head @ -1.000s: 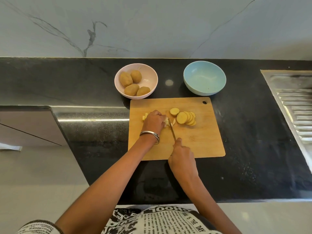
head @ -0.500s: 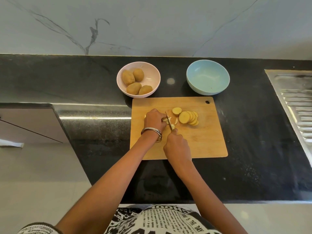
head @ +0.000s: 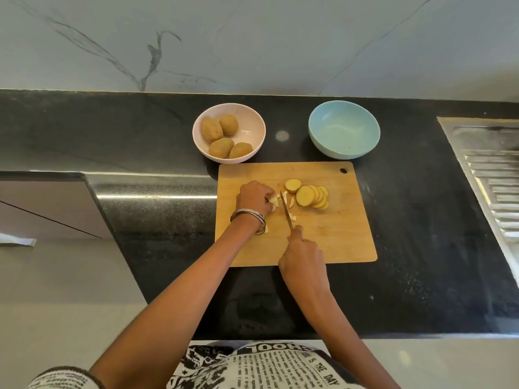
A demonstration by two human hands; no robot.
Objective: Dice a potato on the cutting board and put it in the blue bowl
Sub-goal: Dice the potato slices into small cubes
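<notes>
L hand [head: 254,196] curled on cut potato bits [head: 273,202], R hand [head: 304,258] gripping knife [head: 286,210], blade axis 11–5 o'clock; uncut slices [head: 310,196] at 3 o'clock of blade, nearer R.

One view only, worn on your head. It looks forward and steeply down over the black counter [head: 421,234], wide-angle, with edges bowed. The cutting board [head: 337,234] sits near centre. The marble wall [head: 252,43] fills the top; your printed shirt [head: 266,366] shows at the bottom edge. No second view shares anything.
</notes>
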